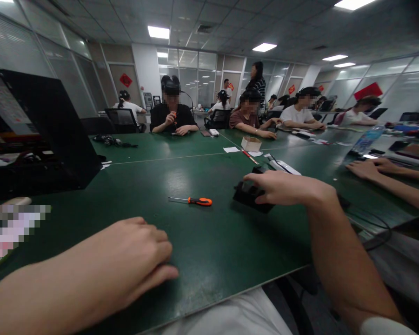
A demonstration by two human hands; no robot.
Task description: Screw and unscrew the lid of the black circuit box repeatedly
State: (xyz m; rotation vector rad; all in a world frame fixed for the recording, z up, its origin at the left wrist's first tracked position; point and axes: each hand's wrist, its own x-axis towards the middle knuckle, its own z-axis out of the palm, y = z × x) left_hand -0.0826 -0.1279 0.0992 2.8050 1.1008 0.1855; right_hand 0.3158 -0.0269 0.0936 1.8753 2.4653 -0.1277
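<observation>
My left hand (139, 256) rests on the green table at the lower left, fingers loosely curled and thumb held apart; I see nothing in it. My right hand (279, 186) grips a black boxy part (247, 196) with open gaps in it, thumb and fingers on its near and top sides. The part is tilted and appears slightly above the tabletop; its exact kind is unclear. Between the hands lies a screwdriver (200, 201) with an orange and black handle, its shaft pointing left.
An opened black computer case (66, 130) stands at the left. Beyond my right hand are a small cardboard box (251, 144), paper (231, 150) and a white strip (284, 166). Black cables (113, 141) lie at the far left. Another person's hands (366, 168) rest at the right near a plastic bottle (366, 139).
</observation>
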